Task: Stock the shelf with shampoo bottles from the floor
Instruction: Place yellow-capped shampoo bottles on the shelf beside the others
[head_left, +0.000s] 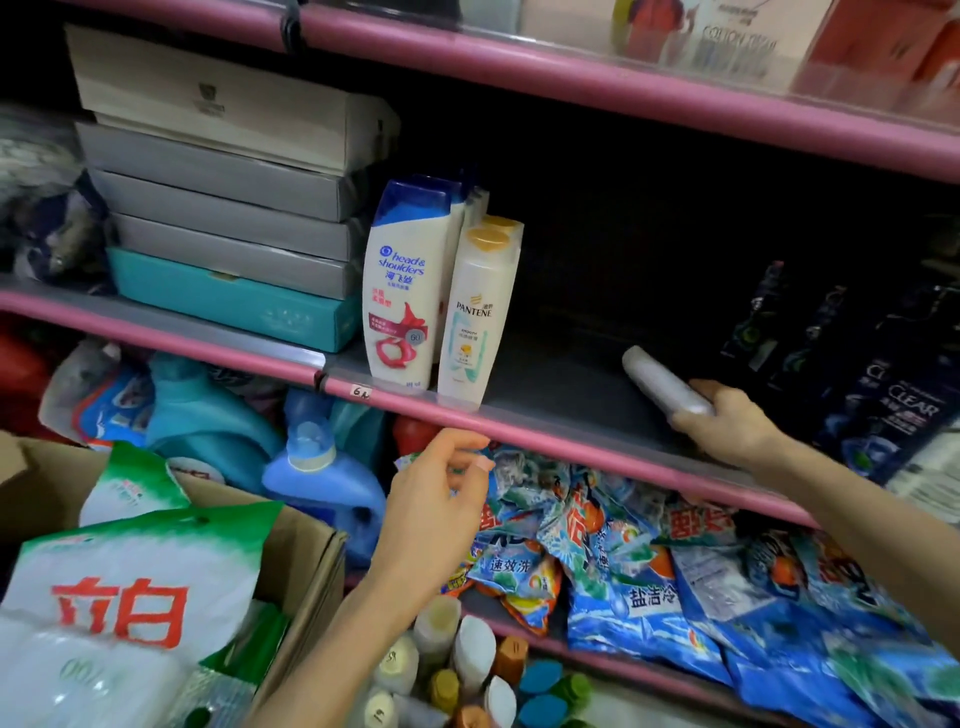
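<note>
The left hand (434, 512) hangs loosely curled and empty below the shelf edge (519, 431), free for the next pick; the right hand (727, 426) grips a pale bottle (662, 382), tilted, carrying it into the shelf's open gap; more bottles (457, 670) wait below on the floor; beyond, Pantene bottles (475, 317) stand upright, labels outward.

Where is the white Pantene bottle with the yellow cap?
In the head view, the white Pantene bottle with the yellow cap stands at the middle shelf's front edge, immediately right of the blue-capped Head & Shoulders bottle.

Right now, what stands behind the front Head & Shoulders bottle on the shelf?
Behind the Head & Shoulders bottle more blue-capped bottles line up toward the back; only their caps and edges show. How many there are stays hidden.
</note>
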